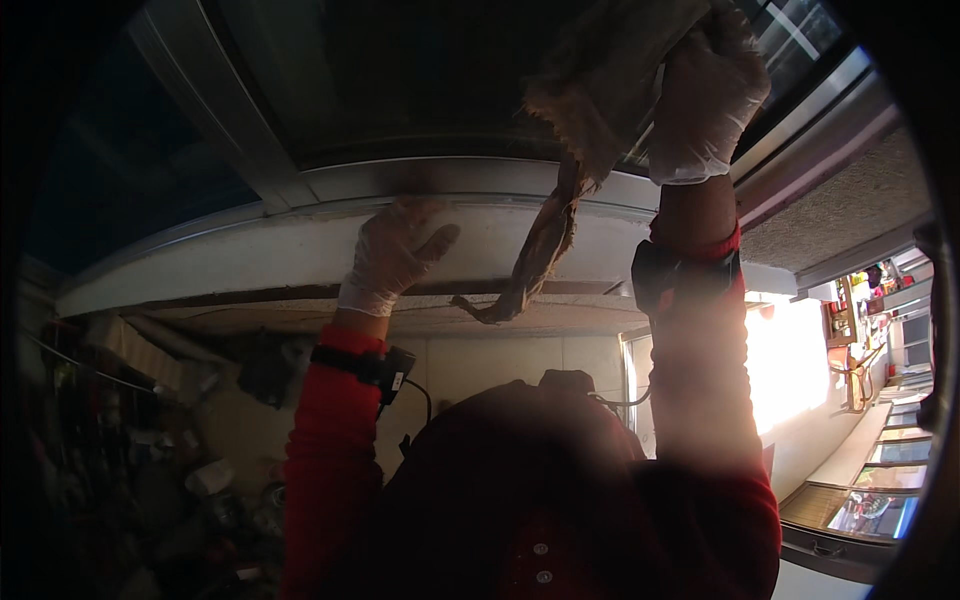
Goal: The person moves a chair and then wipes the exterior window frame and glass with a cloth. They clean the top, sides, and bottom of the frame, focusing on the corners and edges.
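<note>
My right hand (709, 105), in a thin translucent glove, is raised at the upper right, gripping a frayed brownish cloth (600, 97) in front of the dark window pane (420, 82). A twisted strip of the cloth dangles past the window's metal frame (450, 172) and in front of the white sill (300, 244). Also gloved, my left hand (397, 251) is at the sill with its thumb apart from its fingers and nothing in its grasp. Its fingertips are dim and blurred near the frame; whether they touch it I cannot tell.
A metal upright (217, 105) divides the window at left. Rough wall (847, 195) adjoins it on the right. Dark clutter (180, 465) covers the floor at lower left. Bright light (787, 367) glares at right, beside shelves holding goods (855, 300). Both my wrists wear strapped devices.
</note>
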Demonstrator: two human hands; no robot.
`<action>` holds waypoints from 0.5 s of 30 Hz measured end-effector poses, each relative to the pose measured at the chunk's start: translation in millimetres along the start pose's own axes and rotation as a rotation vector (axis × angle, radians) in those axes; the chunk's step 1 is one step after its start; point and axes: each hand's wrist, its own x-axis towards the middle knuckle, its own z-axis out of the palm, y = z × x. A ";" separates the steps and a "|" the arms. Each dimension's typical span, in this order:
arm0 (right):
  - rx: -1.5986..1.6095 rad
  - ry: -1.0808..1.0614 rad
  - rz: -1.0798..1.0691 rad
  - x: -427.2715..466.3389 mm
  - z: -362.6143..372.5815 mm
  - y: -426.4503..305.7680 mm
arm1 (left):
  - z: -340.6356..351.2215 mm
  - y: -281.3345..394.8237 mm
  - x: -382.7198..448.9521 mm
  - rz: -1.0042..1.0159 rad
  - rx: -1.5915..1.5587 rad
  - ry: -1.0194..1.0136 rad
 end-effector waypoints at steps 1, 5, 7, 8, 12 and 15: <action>0.148 0.015 0.038 13.0 1.2 -8.6 | -1.0 1.1 0.4 -0.013 0.028 -0.027; -0.160 0.068 -0.113 51.0 2.9 -29.1 | -3.9 2.0 1.3 -0.085 0.038 -0.055; -0.162 0.125 -0.100 51.5 5.8 -27.6 | -4.0 1.7 0.8 0.009 -0.002 -0.017; 0.059 -0.069 -0.109 45.8 6.3 -26.2 | -3.9 1.3 0.8 0.028 -0.036 -0.014; -0.001 -0.041 -0.072 37.4 12.5 -21.1 | -4.0 0.7 2.0 0.139 0.021 -0.119; -0.182 -0.029 -0.218 38.5 22.9 -20.4 | -5.4 2.0 3.3 0.136 0.069 -0.186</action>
